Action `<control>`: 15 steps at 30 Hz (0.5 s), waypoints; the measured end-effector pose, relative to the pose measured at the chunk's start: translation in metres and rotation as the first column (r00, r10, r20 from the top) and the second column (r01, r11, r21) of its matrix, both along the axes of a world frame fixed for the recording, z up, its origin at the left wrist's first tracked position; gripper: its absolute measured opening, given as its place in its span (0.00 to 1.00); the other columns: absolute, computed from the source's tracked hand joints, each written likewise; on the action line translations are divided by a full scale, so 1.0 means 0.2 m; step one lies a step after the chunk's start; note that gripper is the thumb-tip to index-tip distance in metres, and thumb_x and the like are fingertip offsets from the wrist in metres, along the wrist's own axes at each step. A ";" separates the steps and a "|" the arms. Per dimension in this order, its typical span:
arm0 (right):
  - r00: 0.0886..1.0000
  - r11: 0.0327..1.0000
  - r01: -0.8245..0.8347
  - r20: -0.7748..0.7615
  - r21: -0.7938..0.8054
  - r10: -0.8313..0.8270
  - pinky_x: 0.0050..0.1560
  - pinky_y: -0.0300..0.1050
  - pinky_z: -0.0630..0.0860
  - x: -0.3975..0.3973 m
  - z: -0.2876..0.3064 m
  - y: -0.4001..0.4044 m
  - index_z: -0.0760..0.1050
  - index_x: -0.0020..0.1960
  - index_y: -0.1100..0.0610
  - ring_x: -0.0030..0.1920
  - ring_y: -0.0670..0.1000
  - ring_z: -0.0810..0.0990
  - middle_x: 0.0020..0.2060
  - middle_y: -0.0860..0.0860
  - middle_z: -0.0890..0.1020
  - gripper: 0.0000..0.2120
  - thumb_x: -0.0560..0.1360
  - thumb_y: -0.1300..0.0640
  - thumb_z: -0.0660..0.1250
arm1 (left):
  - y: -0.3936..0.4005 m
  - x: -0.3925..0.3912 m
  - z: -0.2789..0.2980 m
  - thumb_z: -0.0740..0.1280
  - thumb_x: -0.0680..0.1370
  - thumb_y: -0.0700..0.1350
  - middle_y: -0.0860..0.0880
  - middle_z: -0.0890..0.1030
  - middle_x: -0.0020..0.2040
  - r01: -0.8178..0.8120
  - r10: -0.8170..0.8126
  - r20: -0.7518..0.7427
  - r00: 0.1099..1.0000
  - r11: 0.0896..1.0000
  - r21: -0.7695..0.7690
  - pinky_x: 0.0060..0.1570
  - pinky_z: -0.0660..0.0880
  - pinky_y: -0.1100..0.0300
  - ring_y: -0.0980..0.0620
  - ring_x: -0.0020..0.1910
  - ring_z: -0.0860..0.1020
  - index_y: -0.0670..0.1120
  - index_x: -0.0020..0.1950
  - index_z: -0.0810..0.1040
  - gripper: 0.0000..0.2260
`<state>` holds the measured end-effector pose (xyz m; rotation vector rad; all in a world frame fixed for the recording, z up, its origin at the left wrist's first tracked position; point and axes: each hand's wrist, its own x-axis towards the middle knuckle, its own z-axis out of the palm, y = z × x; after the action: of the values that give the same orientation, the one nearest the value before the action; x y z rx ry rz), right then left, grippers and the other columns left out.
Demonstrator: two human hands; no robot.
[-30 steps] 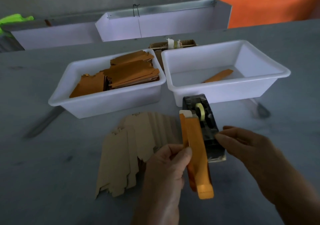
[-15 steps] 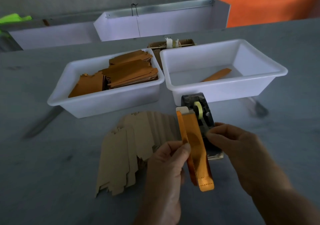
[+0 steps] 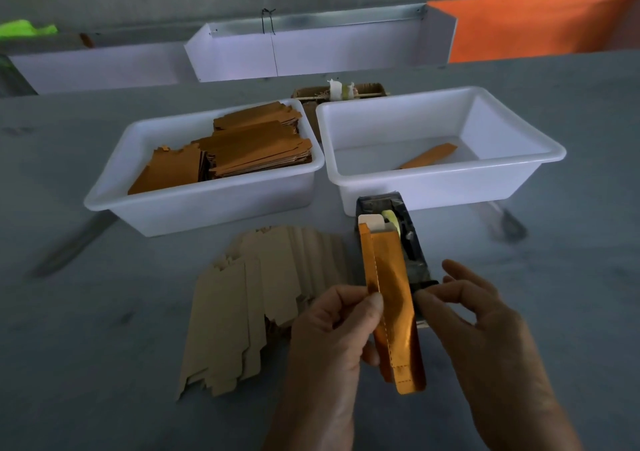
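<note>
Left hand (image 3: pixel 329 339): was wrapped round the folded orange carton (image 3: pixel 391 298), thumb pressed on its seam, carton held just in front of the tape dispenser (image 3: pixel 405 242).
Right hand (image 3: pixel 485 319): fingertips were parked at the dispenser's cutter end; whether tape was pinched couldn't be made out tbh.
Done: only one finished piece (image 3: pixel 429 156) was seen in the right tub (image 3: pixel 450 170).
Left: taping, probably, plus the fanned blanks (image 3: pixel 249 305) and the stacked left tub (image 3: pixel 207 204), so it looked barely started.

Left hand (image 3: pixel 332 332) pinches — right hand (image 3: pixel 485 315) half-curled
</note>
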<state>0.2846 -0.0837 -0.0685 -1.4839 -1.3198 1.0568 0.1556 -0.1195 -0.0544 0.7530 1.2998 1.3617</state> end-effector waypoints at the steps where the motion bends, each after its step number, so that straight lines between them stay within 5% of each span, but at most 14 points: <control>1: 1.000 1.000 0.008 0.013 0.016 -0.008 0.48 0.35 0.72 0.00 -0.01 0.00 0.80 0.32 0.53 0.48 0.34 0.78 0.62 0.41 0.74 0.07 0.68 0.59 0.72 | 0.00 -0.01 0.01 0.68 0.74 0.41 0.50 0.77 0.27 0.006 -0.006 -0.001 1.000 1.000 -0.002 0.24 0.68 0.67 0.57 0.23 0.71 0.47 0.32 0.81 0.10; 5: 0.999 0.998 0.033 0.038 0.049 -0.035 0.57 0.48 0.73 -0.02 -0.03 -0.02 0.79 0.34 0.47 0.59 0.47 0.77 0.62 0.41 0.74 0.09 0.69 0.60 0.72 | 0.02 -0.03 0.05 0.69 0.72 0.44 0.50 0.78 0.29 0.032 -0.032 -0.005 0.999 0.999 0.002 0.23 0.67 0.67 0.56 0.24 0.70 0.50 0.33 0.81 0.08; 15: 0.988 0.990 0.027 0.149 0.140 -0.048 0.51 0.48 0.76 -0.04 -0.04 -0.02 0.76 0.32 0.50 0.52 0.49 0.80 0.55 0.43 0.76 0.11 0.69 0.61 0.72 | 0.07 -0.01 0.11 0.68 0.76 0.46 0.57 0.76 0.30 0.146 -0.168 -0.275 0.947 0.984 -0.100 0.25 0.66 0.73 0.64 0.24 0.72 0.50 0.41 0.78 0.04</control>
<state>0.2774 -0.0868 -0.0773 -1.5023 -1.4355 0.8245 0.1527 -0.1060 -0.0320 1.0025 1.4722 1.0964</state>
